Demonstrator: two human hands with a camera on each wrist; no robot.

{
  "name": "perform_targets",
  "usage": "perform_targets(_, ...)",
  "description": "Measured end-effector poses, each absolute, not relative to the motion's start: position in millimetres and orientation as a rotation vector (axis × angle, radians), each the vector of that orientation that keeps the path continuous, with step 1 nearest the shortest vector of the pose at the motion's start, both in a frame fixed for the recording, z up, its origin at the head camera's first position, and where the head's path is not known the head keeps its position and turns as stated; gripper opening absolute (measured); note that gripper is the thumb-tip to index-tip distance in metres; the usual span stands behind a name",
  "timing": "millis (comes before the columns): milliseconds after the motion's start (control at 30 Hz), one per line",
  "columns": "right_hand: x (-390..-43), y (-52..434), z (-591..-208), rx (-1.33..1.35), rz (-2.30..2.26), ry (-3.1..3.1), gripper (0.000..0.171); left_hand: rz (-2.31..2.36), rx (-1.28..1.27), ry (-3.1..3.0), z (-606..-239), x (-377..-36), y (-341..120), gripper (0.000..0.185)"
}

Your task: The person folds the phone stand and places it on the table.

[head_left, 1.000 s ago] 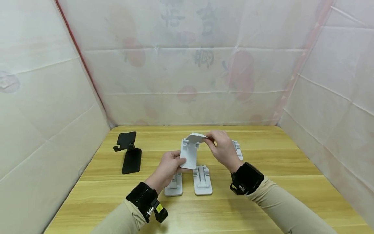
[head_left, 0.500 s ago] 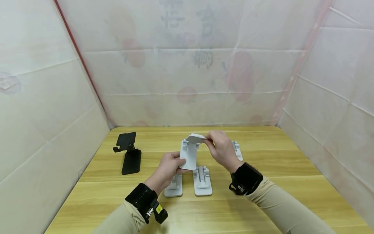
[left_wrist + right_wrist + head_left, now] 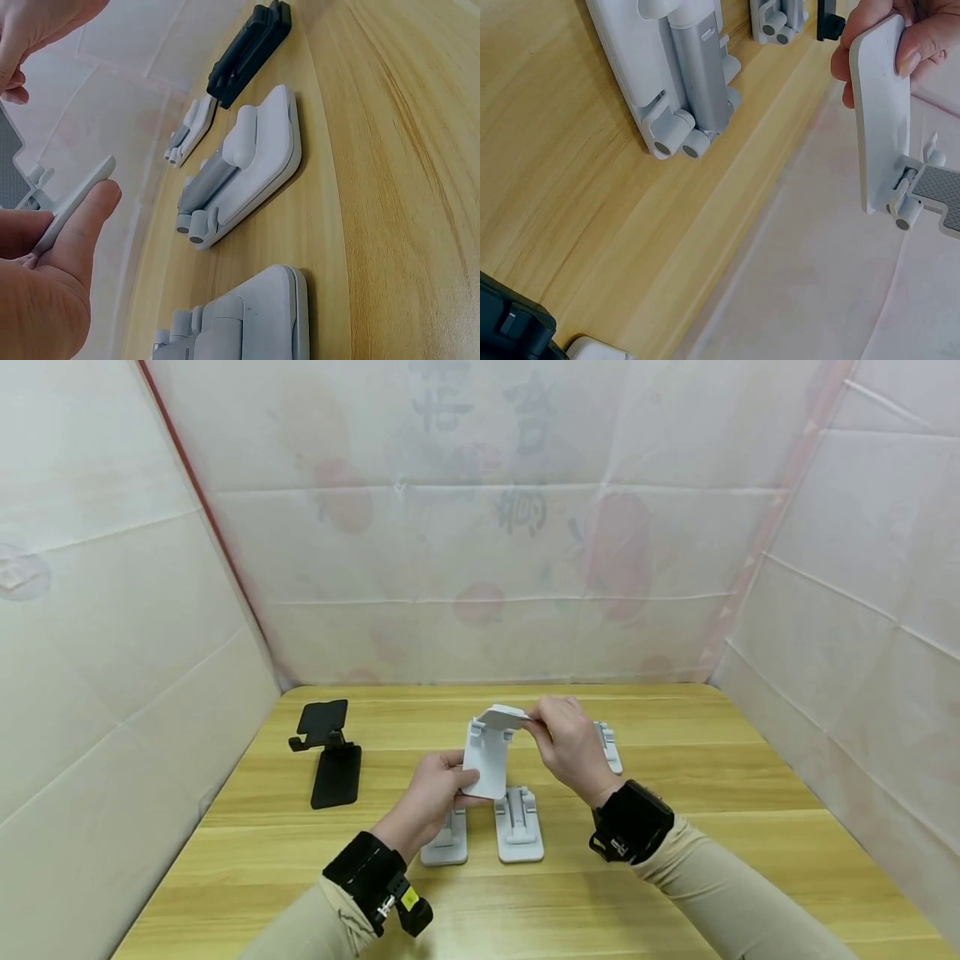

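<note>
Above the table, both hands hold a white folding phone stand [image 3: 486,760], its two plates hinged apart at an angle. The left hand [image 3: 435,785] grips the lower plate by its near end, thumb on the face and fingers behind. At the other plate's free edge, the right hand [image 3: 567,739] pinches with thumb and fingertips. The right wrist view shows the hinge and the grey textured pad [image 3: 941,191] of the upper plate; the right hand is out of that picture. Two folded white stands, a left one [image 3: 444,842] and a right one [image 3: 519,831], lie just below the hands.
An opened black phone stand [image 3: 336,777] stands at the left of the wooden table [image 3: 247,868]. Another folded white stand [image 3: 611,747] lies partly behind the right hand. A folded black stand [image 3: 247,56] is mostly hidden by the right wrist in the head view. Fabric walls enclose the table.
</note>
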State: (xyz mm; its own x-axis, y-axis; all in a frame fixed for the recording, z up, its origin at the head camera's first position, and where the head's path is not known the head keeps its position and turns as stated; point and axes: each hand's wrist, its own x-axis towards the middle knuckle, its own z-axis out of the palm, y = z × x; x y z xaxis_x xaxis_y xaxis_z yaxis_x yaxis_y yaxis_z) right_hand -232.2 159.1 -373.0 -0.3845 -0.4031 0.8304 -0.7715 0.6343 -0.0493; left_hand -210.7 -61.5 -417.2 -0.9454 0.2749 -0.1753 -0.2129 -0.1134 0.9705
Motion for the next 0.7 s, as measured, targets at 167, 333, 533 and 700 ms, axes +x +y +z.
perform_targets(167,-232.0,159.2,-374.6,0.915,0.549,-2.009,0.023,2.123,0.057,1.845,-418.4,-209.8,-61.2,0.042)
perform_targets(333,-231.7,159.3,-375.7,0.909,0.532,-2.003,0.024,2.130,0.057,1.842,-417.9,-208.1,-60.9,0.042)
perform_targets(533,-231.3,160.0,-375.7,0.914,0.524,-2.000,0.024,2.136,0.046,1.832,-417.5,-208.5,-60.1,0.042)
perform_targets(700,-230.3,158.7,-373.8,0.913,0.524,-1.999,0.024,2.140,0.027,1.830,-416.6,-208.8,-60.1,0.042)
